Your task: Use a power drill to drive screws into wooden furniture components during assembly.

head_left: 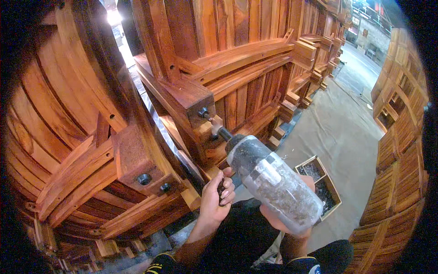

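Observation:
My right hand [273, 218] is wrapped round the grip of a power drill [278, 180] covered in clear, scuffed plastic. Its bit points up and left at a round black foot [203, 112] on the end of a wooden leg [191, 102], and the tip seems to touch it. Close by on the left, my left hand [218, 195] is closed, fingers curled round something dark that I cannot make out. Below the first foot, another black foot [214, 136] is partly behind the drill's nose. The neighbouring leg [143, 153] carries two black feet [144, 179].
Slatted wooden furniture [237, 27] lies in a row running away to the right. More wooden pieces [392, 182] are stacked along the right side. A compartmented wooden box [335, 203] of small dark and shiny parts sits on the grey floor covering [328, 123].

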Demonstrator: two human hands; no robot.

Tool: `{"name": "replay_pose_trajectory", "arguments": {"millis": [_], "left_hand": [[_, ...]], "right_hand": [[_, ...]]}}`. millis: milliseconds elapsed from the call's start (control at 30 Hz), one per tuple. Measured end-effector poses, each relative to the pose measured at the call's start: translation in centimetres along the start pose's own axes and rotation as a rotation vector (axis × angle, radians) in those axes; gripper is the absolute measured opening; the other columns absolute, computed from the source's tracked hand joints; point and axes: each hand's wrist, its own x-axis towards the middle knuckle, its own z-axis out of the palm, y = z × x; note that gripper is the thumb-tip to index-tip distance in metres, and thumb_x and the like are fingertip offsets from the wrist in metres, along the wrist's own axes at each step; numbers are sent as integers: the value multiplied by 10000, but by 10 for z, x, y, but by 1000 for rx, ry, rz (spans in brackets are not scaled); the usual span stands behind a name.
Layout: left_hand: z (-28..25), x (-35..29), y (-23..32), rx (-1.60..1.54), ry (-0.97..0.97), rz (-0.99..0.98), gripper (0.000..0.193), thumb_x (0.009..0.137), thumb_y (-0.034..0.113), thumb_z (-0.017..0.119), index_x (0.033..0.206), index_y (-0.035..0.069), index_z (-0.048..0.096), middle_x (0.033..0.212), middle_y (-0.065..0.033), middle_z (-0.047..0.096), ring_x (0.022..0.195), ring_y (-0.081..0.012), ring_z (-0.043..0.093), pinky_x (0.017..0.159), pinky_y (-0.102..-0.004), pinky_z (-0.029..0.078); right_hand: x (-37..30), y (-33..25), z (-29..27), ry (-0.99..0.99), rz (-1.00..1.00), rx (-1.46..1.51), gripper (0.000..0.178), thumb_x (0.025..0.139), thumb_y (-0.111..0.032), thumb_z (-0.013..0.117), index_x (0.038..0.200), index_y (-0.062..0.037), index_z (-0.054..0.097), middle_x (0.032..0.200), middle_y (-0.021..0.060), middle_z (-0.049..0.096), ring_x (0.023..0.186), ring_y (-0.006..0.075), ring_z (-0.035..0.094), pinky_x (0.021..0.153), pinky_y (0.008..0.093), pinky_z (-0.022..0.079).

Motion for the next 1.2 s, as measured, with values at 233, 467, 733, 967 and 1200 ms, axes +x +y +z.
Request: {"name": "replay_pose_trajectory", "arguments": {"millis": [233,467,733,967,1200], "left_hand": [[12,-4,6,150,-84,14,167,931,195,477,913,31,505,670,-12,436,466,-60,360,351,-177,242],[12,8,0,324,-86,169,152,905,153,499,802,42,493,672,-31,454,467,-77,386,342,-183,262],[19,16,-8,254,-74,173,178,912,176,481,810,32,507,652,-41,472,462,-80,378,342,-186,252],[51,20,7,258,-82,94,176,929,190,459,849,43,514,650,-25,451,459,-73,350,342,-180,244],[106,34,7,360,-478,128,266,953,286,439,982,55,568,575,23,418,395,-42,283,311,-178,219]], "right_hand": [[8,-5,-1,67,117,178,372,616,-98,717,951,32,619,863,126,642,738,175,621,712,271,476],[14,-9,-13,-74,224,331,445,608,-22,697,1035,59,597,916,91,653,810,123,594,748,254,461],[15,-1,-10,-33,175,402,410,608,-3,661,1007,70,606,862,102,659,753,80,574,693,236,469],[-10,12,-22,147,181,439,380,612,-31,679,983,30,621,854,109,672,789,143,641,731,265,489],[-61,58,-47,294,215,273,377,554,50,602,927,19,644,842,63,642,758,167,606,699,289,478]]}}
